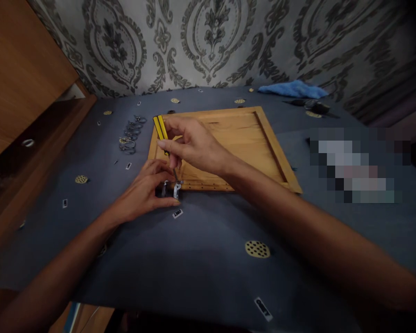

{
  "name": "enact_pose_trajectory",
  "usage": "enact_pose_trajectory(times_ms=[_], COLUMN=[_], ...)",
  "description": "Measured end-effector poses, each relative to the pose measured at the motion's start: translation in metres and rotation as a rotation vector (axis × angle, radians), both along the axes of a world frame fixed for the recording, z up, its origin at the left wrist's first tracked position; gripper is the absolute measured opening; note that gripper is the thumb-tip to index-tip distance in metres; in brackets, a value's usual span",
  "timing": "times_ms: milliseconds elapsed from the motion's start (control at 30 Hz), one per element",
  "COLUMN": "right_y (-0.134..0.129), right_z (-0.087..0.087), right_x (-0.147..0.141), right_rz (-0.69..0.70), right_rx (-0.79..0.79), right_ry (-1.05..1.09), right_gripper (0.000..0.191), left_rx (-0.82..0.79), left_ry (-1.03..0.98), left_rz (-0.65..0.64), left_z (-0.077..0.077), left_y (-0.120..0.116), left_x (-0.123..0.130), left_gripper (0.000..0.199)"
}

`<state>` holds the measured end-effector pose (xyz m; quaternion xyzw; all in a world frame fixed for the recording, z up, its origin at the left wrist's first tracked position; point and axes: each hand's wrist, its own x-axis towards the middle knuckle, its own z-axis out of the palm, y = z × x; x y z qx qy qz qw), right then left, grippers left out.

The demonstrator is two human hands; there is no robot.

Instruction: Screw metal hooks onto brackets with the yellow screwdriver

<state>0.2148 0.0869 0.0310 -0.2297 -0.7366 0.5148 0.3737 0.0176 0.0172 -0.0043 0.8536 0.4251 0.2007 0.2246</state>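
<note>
A shallow wooden tray-like panel [229, 148] with raised edges lies on the dark patterned cloth. My right hand [190, 141] is closed around a yellow and black screwdriver [160, 128], whose shaft points down at the panel's near left edge. At that edge sits a small metal clip [176, 190], with a second metal piece [164, 188] just left of it. My left hand [147, 187] curls round these metal pieces, thumb below and fingers above, closed on the clip. The screwdriver's tip is too small to make out.
Several metal clips [131, 132] lie in a row left of the panel, with a small screw [116, 162] nearby. A blue cloth [293, 89] and a dark tool [314, 106] lie at the back right. Wooden cabinet [27, 83] stands at left; a blurred-out item [353, 166] is at right.
</note>
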Motion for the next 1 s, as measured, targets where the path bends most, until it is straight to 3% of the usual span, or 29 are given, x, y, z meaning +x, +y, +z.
enact_pose_trajectory(times_ms=[167,400,1000], right_y=[-0.003,-0.003,-0.006], right_z=[-0.005,0.010,-0.001], right_x=[-0.007,0.003,0.001], right_rz=[-0.103,-0.179,-0.129], right_rx=[0.008,0.054,0.082], right_ry=[0.003,0.031,-0.022], right_gripper=[0.032,0.031,0.026], left_rx=[0.011,0.012,0.005], left_ry=[0.004,0.014,0.024], left_rz=[-0.004,0.003,0.006], left_z=[-0.001,0.001,0.000], left_y=[0.000,-0.001,-0.001], left_x=[0.000,0.001,0.000], left_gripper=[0.058,0.054,0.056])
